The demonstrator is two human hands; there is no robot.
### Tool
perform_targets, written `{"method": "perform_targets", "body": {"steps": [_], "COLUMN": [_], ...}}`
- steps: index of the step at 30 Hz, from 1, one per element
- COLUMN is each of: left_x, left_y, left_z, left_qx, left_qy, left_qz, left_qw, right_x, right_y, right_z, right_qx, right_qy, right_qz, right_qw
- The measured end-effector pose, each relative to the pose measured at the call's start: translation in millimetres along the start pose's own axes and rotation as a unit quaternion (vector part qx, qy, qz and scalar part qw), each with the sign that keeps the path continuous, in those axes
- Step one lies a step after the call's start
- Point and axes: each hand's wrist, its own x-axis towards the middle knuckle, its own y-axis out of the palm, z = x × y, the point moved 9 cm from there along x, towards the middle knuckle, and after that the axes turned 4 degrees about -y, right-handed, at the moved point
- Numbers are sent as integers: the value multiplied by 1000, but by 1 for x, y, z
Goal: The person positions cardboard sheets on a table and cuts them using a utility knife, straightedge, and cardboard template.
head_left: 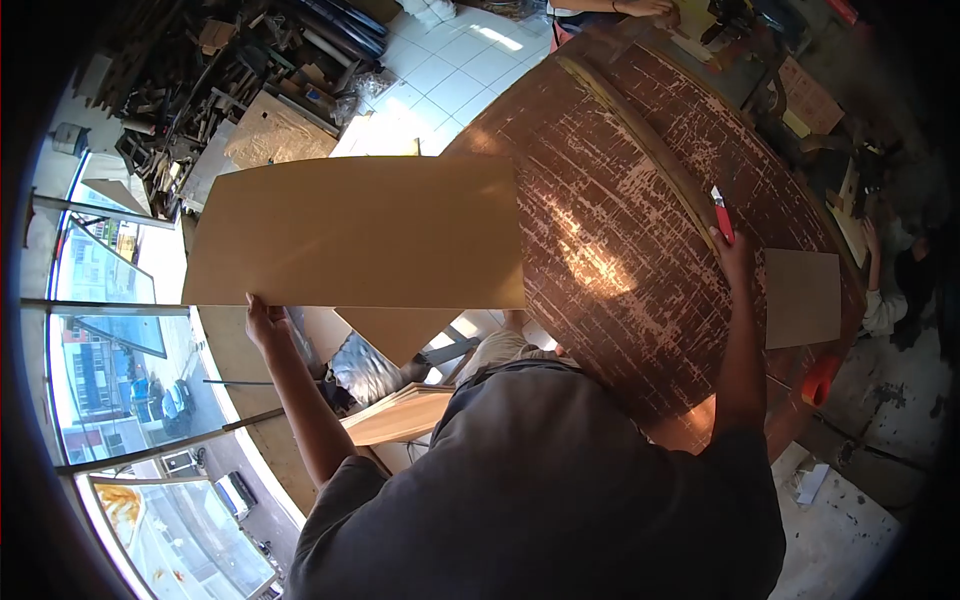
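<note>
A large flat sheet of brown board (360, 235) is held out to the left, its right end over the edge of the worn reddish-brown table (610, 350). My left hand (265, 322) is closed on the sheet's near edge, thumb on top. In my right hand (735, 260) is a red utility knife (722, 215), pointing away from me above the table. Beside that hand ends a long, thin wooden strip (640, 140) lying across the scratched tabletop; whether the fingers touch it I cannot tell.
A small rectangular board (803, 300) and a red tape roll (820, 380) lie at the table's right side. Another person's hand (872, 240) shows at far right, and another person's arm (610, 6) at the top. Scrap wood (220, 90) is piled at upper left, near windows (110, 270).
</note>
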Motion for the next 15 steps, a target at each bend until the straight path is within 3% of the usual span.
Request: {"method": "perform_targets", "body": {"steps": [2,4,5,6,8,9,13,15], "left_x": [6,6,-10,-21,-52,-47,-74,-77], "left_y": [-44,-89,-97,-107,-113,-131,-139,-153], "left_z": [-61,-120,-148,-171,-200,-212,-192,-169], "left_qx": [-31,-13,6,29,75,87,132,132], "left_qy": [50,101,150,165,127,122,81,83], "left_qz": [-59,-73,-71,-48,-56,1,21,-32], "left_qw": [997,992,986,985,988,989,988,987], "right_x": [-6,-8,-6,-8,-10,-7,-24,-22], "right_y": [10,5,12,18,11,17,-2,2], "right_z": [4,8,2,3,0,-4,40,35], "right_qx": [-25,-33,-59,-58,-86,-95,-179,-215], "right_qy": [3,-53,-3,-10,-45,-62,-43,-29], "right_qz": [1,-80,-13,-7,-108,-82,-55,-52], "right_qw": [1000,995,998,998,989,990,981,975]}}
